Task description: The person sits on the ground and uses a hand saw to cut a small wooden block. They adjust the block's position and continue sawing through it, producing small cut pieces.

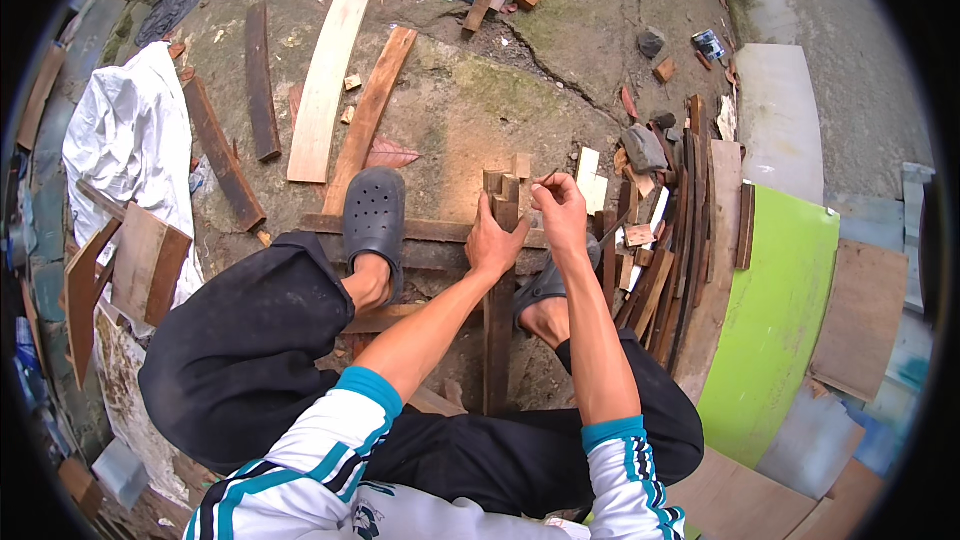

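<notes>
A dark wooden bar (pixel 497 340) runs lengthwise between my feet, with notched-looking ends grouped at its far tip. My left hand (pixel 492 243) is closed round it just below that tip, thumb to the right and fingers to the left. Right beside the tip, my right hand (pixel 562 215) pinches a thin dark piece (pixel 546 179), too small to name. A pale wood block (pixel 522 166) shows just behind the bar's end. Crossing under the bar is a horizontal wooden beam (pixel 430 230), with my left grey clog (pixel 375 220) against it.
Loose planks, one pale (pixel 330 80) and one brown (pixel 370 115), lie ahead to the left. Stacked wood strips (pixel 690 240) and a green board (pixel 775 310) are at right. A white sack (pixel 135 140) lies at left. A crack (pixel 550 70) crosses the ground.
</notes>
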Demonstrator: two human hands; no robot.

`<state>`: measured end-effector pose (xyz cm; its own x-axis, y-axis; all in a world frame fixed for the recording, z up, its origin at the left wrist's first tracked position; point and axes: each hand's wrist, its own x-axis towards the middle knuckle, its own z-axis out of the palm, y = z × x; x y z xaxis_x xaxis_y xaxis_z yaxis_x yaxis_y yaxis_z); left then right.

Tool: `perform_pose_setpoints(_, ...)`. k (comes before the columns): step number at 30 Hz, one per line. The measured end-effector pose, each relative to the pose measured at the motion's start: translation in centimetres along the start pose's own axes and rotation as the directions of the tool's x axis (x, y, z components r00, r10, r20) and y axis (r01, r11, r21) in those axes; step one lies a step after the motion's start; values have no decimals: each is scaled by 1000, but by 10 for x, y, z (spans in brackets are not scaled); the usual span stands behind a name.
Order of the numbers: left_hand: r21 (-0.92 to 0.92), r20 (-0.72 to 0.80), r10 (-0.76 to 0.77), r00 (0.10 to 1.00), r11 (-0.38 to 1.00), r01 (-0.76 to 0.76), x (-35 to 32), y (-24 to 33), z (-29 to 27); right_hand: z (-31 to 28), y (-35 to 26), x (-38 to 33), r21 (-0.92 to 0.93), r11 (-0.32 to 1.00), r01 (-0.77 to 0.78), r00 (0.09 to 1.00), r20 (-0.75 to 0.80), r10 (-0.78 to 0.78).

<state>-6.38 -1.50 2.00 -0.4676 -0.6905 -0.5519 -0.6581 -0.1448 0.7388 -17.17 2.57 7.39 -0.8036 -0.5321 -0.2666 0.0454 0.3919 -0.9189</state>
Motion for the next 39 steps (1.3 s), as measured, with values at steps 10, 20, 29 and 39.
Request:
perform_pose_setpoints(10,25,83,26,996,999,-28,3,2,-10,11,-30,2,-359,910,207,976,143,-166)
perform_pose_setpoints(20,0,200,-4,980,1000,4,12,-3,-11,14,-20,-5,-616,602,509,860,329,-390)
perform_pose_setpoints(29,-160,233,292,928,952,-259,37,-41,-4,32,-43,7,-749,185,637,770,605,-202)
perform_pose_setpoints(39,-291,386,405,829,906,-307,77,-71,-2,57,-41,28,-630,-92,771,630,776,-33)
